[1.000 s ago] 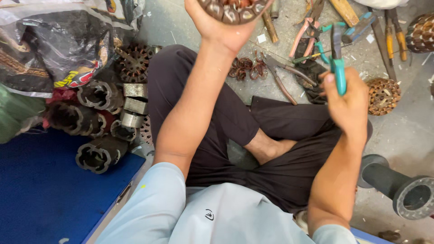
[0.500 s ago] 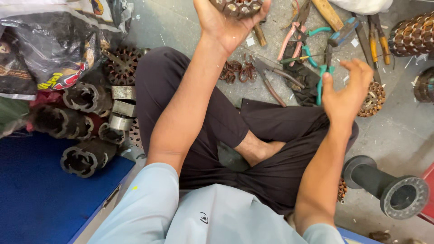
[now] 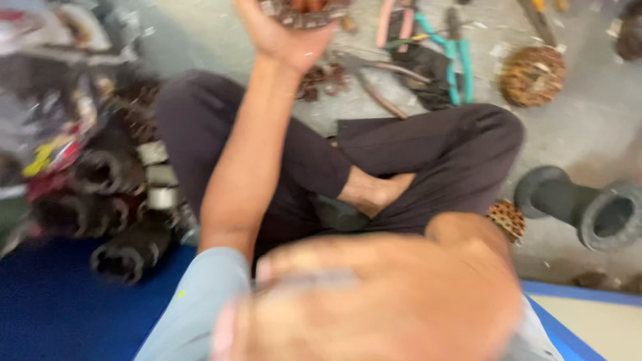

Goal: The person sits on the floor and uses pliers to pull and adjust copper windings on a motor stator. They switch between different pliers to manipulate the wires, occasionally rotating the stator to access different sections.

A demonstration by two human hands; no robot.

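Within half a second the right hand (image 3: pixel 374 301) had left the teal-handled pliers (image 3: pixel 455 57) and swung up blurred, grip unreadable, while the left hand (image 3: pixel 287 33) kept clutching the copper-wound stator (image 3: pixel 304 10).

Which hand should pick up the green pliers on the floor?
Probably the right hand: the pliers lie on its side, and the left hand is busy gripping a copper-wound part. The right is blurred, though.

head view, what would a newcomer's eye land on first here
A big blurred right hand fills the lower middle, close to the camera; whether it holds anything cannot be told. At the top edge the left hand grips a copper-wound motor part, above crossed legs in dark trousers. Green-handled pliers lie on the floor beyond.
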